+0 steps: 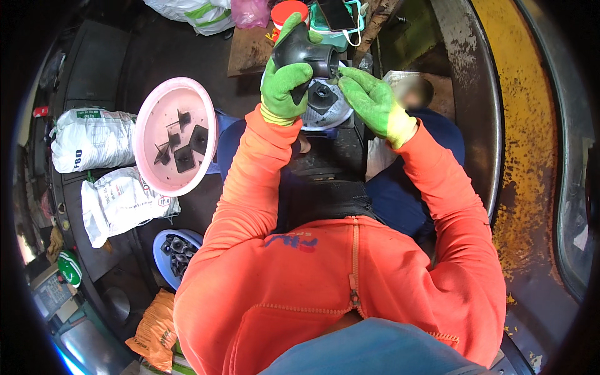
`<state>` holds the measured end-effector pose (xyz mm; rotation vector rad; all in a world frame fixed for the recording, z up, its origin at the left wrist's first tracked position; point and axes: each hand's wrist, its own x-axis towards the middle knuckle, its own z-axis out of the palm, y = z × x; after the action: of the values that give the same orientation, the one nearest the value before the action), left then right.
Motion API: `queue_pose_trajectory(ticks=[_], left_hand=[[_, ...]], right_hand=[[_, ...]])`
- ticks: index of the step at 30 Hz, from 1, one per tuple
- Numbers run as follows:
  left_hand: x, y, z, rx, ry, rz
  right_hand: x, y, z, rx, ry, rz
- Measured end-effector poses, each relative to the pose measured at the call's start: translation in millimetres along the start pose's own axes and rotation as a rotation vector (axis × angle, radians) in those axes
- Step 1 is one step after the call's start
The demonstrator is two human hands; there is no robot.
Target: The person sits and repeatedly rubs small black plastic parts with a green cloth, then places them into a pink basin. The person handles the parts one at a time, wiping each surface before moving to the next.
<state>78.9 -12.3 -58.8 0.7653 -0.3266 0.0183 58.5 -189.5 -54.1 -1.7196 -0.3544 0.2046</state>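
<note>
Gloved left hand (284, 87) grips a black pipe (306, 55); right hand (373, 103), fingers narrowed at its mouth, holds what I can't tell. Hard tugging could make the pipe slip.

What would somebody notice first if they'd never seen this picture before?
Probably the bright orange zip-up jacket filling the lower middle. Above it, the green-gloved left hand grips a black pipe-shaped part, with the green-gloved right hand at its open end. The big pink basin to the left, holding black square-based pieces, would likely catch the eye next.
</note>
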Motion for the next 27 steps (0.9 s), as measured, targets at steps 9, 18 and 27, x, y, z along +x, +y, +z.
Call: queue_pose_trajectory(ticks=[9,18,27], left_hand=[[5.4,-14.5,-19.8,0.74,-0.158,0.459],[3.8,-25.1,-14.6,0.375,-0.193,0.415],[-4.3,-23.0,3.6,0.24,-0.166,-0.212]], right_hand=[[-9.3,-27.1,-11.4,0.55,-0.198,0.446],[4.8,-27.7,-30.1,0.781,-0.148,0.47],[27.4,-6.9,-43.5,-0.413,0.131,-0.551]])
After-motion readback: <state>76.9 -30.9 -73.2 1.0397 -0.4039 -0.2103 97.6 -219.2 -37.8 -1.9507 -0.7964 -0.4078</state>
